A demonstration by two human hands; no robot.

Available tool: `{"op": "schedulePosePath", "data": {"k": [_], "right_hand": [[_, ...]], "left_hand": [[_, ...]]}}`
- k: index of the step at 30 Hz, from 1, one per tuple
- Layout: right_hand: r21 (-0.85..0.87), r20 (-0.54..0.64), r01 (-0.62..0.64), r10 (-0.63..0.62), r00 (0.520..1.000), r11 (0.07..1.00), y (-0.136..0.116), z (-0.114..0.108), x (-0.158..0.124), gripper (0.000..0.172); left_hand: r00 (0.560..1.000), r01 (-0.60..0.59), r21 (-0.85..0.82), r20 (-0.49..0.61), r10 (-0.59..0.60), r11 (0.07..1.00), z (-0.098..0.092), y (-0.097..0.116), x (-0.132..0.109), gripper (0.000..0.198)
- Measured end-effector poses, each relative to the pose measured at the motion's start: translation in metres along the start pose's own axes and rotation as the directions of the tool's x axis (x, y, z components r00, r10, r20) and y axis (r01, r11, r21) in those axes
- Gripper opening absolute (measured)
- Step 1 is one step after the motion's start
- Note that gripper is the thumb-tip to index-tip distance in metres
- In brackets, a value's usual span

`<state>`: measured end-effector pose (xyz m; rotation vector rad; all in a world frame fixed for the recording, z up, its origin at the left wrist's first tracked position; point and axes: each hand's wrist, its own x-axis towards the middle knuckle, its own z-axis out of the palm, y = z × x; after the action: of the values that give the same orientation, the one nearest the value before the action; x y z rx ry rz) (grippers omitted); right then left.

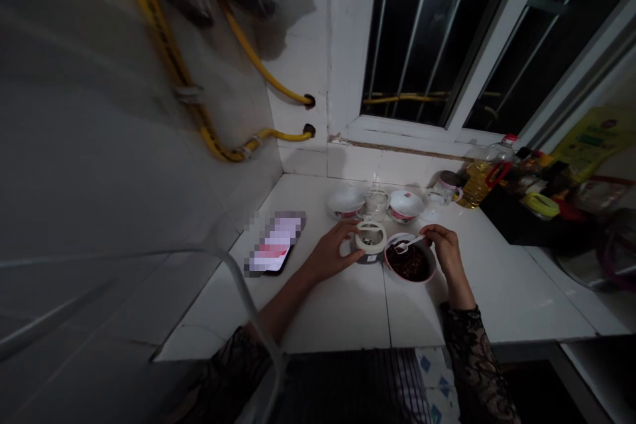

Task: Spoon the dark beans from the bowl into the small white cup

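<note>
My left hand [334, 253] is closed around the side of a small seasoning jar [370, 253] with a pale ring-shaped rim, standing on the white tiled counter [338, 315]. Pinched by its handle in my right hand [444, 248] is a small white spoon [408, 245]. The spoon's head is over a bowl [432, 273] that holds a dark reddish-brown, chunky mixture [410, 265]. This bowl sits just right of the jar. Whether anything lies in the spoon is too small to tell.
Behind the jar stand a white bowl [406, 204], another bowl [342, 201] and a clear glass jar [376, 202]. A lit phone [278, 242] lies at left. An oil bottle [474, 184], a lidded glass jar [444, 189] and a black box [511, 215] of condiments are at right.
</note>
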<state>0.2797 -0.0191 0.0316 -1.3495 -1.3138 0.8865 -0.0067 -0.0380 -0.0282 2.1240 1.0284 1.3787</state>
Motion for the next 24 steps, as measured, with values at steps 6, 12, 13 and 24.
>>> {"op": "schedulePosePath", "data": {"k": [6,12,13,24], "right_hand": [[0.018,-0.004,0.018,-0.017,1.0,1.0,0.004,-0.001,0.002,0.016],[0.042,-0.027,0.029,-0.028,0.999,0.999,0.007,-0.002,0.004,0.015],[0.05,-0.038,0.044,-0.042,0.998,0.998,0.007,-0.002,0.005,0.016],[-0.128,-0.038,0.503,-0.511,0.859,0.855,-0.008,0.031,-0.018,0.023]], "left_hand": [[1.0,-0.02,0.011,0.007,0.02,1.0,-0.001,0.001,0.0,0.033],[1.0,-0.018,0.011,0.009,0.018,1.0,-0.001,0.001,0.001,0.032],[1.0,-0.018,0.011,0.005,0.018,1.0,-0.001,0.001,0.001,0.033],[1.0,-0.011,0.002,0.005,0.011,1.0,0.0,0.0,0.001,0.032]]}}
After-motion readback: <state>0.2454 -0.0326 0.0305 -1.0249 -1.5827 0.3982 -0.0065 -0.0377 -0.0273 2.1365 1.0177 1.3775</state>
